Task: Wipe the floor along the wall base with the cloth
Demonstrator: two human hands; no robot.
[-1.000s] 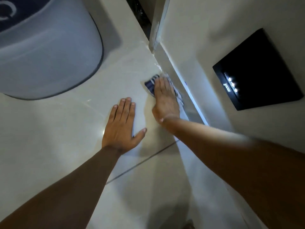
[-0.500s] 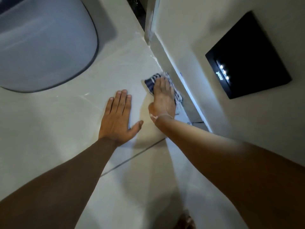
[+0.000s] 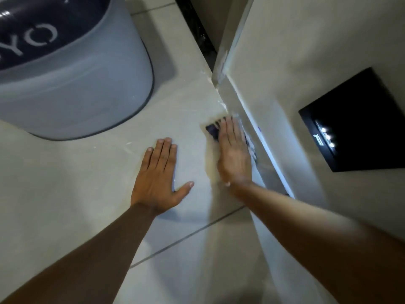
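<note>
A dark blue and white striped cloth [image 3: 212,129] lies on the pale tiled floor [image 3: 92,172], tight against the wall base [image 3: 266,148]. My right hand [image 3: 233,153] lies flat on top of it, fingers together and pointing away from me, so most of the cloth is hidden. Only a dark corner to the left of the fingers and a pale edge on the wall side show. My left hand [image 3: 158,177] rests palm down on the bare tile just left of it, fingers spread a little, holding nothing.
A large grey round bin with a dark lid [image 3: 72,80] stands on the floor at the upper left. A black square panel with small lights [image 3: 355,121] is set in the wall on the right. A door frame corner [image 3: 219,71] and a dark threshold lie ahead.
My right hand and the cloth have slid a little farther along the wall base, away from me. My left hand stays planted; the view has tilted, showing more of the bin.
</note>
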